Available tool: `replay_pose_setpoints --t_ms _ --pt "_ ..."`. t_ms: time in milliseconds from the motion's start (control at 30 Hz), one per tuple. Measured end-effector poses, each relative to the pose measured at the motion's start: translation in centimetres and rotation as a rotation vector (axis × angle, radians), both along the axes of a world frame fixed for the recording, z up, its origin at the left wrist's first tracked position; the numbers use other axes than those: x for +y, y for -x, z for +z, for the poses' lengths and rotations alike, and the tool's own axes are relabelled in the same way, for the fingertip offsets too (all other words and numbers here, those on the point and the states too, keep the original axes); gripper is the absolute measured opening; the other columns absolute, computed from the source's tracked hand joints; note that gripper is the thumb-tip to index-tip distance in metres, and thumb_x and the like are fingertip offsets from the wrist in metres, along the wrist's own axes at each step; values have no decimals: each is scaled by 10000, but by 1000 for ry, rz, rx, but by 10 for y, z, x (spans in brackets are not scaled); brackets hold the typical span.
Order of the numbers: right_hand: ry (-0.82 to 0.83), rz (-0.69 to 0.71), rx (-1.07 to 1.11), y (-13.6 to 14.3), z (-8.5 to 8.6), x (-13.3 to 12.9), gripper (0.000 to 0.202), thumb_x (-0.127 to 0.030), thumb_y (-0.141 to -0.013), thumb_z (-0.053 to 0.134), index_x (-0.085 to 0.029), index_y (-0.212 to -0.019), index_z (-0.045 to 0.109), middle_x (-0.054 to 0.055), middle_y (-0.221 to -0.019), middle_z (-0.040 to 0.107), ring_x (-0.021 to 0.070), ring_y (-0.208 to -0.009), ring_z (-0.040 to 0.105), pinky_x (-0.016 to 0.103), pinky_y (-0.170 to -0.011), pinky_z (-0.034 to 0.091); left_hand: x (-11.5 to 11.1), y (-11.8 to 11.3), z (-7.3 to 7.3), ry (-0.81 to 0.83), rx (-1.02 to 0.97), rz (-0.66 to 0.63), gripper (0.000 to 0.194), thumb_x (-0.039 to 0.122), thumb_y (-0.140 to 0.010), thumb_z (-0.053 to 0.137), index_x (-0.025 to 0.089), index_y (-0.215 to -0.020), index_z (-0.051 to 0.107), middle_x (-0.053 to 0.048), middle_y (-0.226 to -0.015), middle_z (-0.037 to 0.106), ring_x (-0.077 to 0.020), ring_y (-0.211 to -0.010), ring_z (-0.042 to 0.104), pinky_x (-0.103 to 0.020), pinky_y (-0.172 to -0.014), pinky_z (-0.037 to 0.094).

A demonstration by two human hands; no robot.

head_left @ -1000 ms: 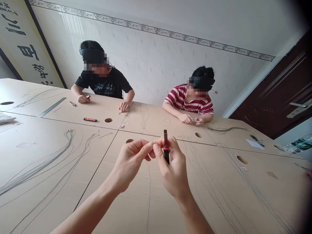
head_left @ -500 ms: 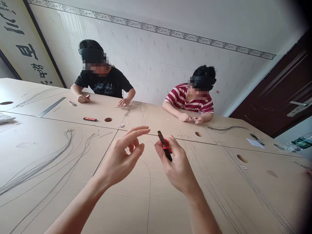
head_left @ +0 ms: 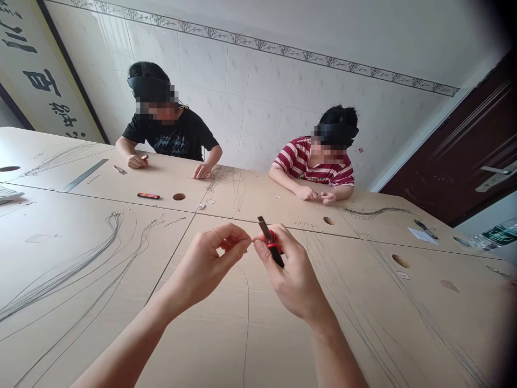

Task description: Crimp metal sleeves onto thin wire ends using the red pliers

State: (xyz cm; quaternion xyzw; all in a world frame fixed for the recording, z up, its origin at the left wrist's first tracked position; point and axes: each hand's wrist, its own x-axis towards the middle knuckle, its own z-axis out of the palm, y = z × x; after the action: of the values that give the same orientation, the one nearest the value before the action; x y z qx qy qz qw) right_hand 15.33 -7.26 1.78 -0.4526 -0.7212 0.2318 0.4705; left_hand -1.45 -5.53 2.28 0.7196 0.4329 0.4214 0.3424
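Observation:
In the middle of the view, my left hand (head_left: 214, 258) is pinched closed, its thumb and forefinger meeting on the end of a thin grey cord. The cord (head_left: 247, 302) curves down across the table towards me. My right hand (head_left: 291, 269) is wrapped round a small tool (head_left: 271, 243) with a flat metal tip, a red collar and a black body; the tip points up and away. Its thumb and forefinger also pinch the cord end close to my left fingertips. The tiny join between the fingers is too small to make out.
Bundled grey cords (head_left: 117, 229) with metal ends lie left; more loose cords (head_left: 351, 302) lie right. Across the table sit two people, one in a black shirt (head_left: 177, 134), one in a striped shirt (head_left: 299, 161). A red-black object (head_left: 148, 196) and metal ruler (head_left: 84, 175) lie farther back.
My left hand has closed from spread fingers into a pinch and moved right to meet the right fingertips. My right hand stays nearly still with the tool.

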Motion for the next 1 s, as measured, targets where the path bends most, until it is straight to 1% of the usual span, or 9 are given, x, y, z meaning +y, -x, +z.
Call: replay_pose_setpoints --t_ms 200,400,700,833,1000 --pt "9 3 18 0 2 -1 123 -288 -973 492 -212 -909 564 8 -846 545 143 -759 532 271 -700 444 0 1 1 22 -60 19 184 336 -893 580 196 -786 631 1 -729 634 -124 -667 546 -221 -535 405" --pt "25 15 30 0 3 -1 129 -278 -972 495 -208 -879 550 0 -828 544 135 -755 532 260 -700 440 -2 1 3 29 -66 1 180 330 -896 578 196 -791 635 2 -738 638 -116 -660 536 -221 -553 416" --pt "27 35 33 0 3 -2 139 -278 -969 497 -209 -856 539 -3 -806 541 135 -734 523 262 -685 429 -1 2 1 17 -80 8 182 325 -898 573 192 -793 638 3 -715 627 -115 -645 524 -234 -567 423" --pt "24 39 35 0 3 -2 150 -285 -970 493 -210 -844 525 -3 -804 536 135 -733 518 264 -682 429 -2 2 2 24 -65 -6 194 333 -902 571 191 -784 631 2 -718 624 -118 -649 524 -238 -575 426" --pt "36 58 20 -1 4 -2 162 -287 -977 478 -212 -840 517 1 -807 530 137 -726 507 268 -673 427 -2 2 3 23 -50 -55 177 333 -917 553 198 -834 633 5 -738 624 -116 -658 529 -241 -599 435"
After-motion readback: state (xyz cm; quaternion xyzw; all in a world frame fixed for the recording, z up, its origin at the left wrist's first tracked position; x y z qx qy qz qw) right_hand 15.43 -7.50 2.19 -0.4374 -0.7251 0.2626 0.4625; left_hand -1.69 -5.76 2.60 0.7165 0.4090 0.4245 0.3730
